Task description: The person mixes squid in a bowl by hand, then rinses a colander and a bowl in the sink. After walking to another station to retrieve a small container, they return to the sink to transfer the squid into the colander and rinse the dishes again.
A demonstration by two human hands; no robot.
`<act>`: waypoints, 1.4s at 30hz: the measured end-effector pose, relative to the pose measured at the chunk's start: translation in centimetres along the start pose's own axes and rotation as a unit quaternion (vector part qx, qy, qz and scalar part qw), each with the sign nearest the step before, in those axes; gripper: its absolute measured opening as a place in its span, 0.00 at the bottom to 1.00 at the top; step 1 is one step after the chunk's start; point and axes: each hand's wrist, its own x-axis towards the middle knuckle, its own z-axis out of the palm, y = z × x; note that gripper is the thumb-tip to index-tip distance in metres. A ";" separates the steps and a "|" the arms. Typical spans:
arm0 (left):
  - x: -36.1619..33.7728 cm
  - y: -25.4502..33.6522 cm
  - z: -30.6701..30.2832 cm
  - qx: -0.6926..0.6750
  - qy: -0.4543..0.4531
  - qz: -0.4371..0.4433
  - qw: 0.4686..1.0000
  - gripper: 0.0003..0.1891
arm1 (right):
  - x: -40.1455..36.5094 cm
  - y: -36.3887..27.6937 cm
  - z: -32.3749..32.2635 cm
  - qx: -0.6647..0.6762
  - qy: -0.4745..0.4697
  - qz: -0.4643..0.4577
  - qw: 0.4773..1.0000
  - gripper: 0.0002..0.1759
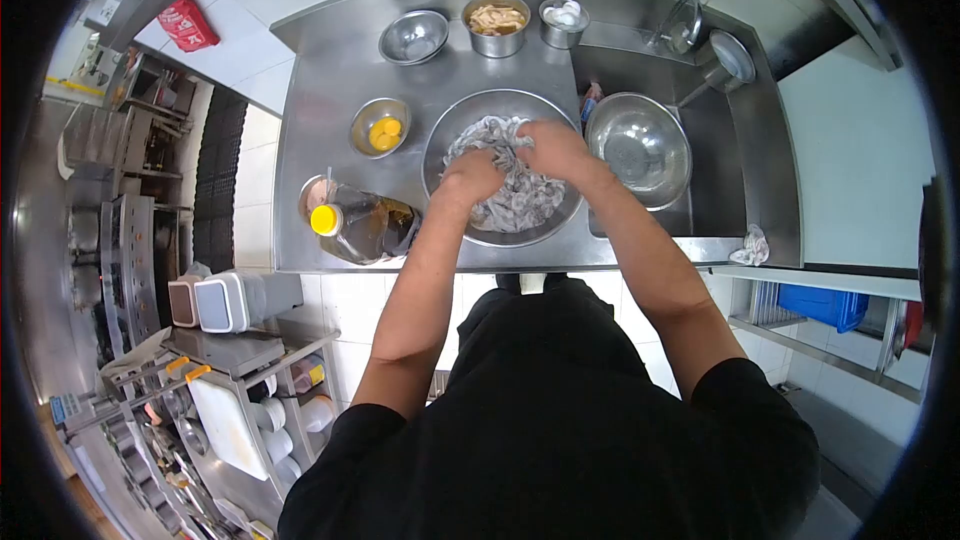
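A wide steel mixing bowl (pixel 437 128) on the counter holds a heap of slippery-looking, pale grey-white strips (pixel 520 198), their kind unclear. Both of my hands reach down into this heap. My left hand (pixel 473 177) is at the heap's left side, with its fingers curled into the strips and the tips buried. At the upper right of the heap, my right hand (pixel 553 150) closes its bent fingers around some of the strips. Left of the mixing bowl stands a small steel bowl of egg yolks (pixel 385 133).
A yellow-capped oil jug (pixel 370 227) stands at the front left. Along the back are a steel bowl (pixel 414 37), a pot of pale pieces (pixel 497 20) and a cup of white stuff (pixel 563 17). Another large bowl (pixel 638 152) sits over the sink (pixel 735 170) at right.
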 end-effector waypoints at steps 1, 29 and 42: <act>-0.7 1.0 -1.3 0.001 0.006 -0.002 1.000 0.28 | 0.2 -0.8 -1.4 0.012 0.027 0.005 1.000 0.18; 1.1 8.8 2.7 0.236 0.098 -0.231 0.939 0.15 | -6.6 30.1 -4.5 0.052 0.255 0.172 0.950 0.29; 14.9 30.8 13.6 -0.188 0.200 -0.017 0.961 0.21 | 3.2 47.4 -8.7 -0.216 0.030 0.187 0.958 0.44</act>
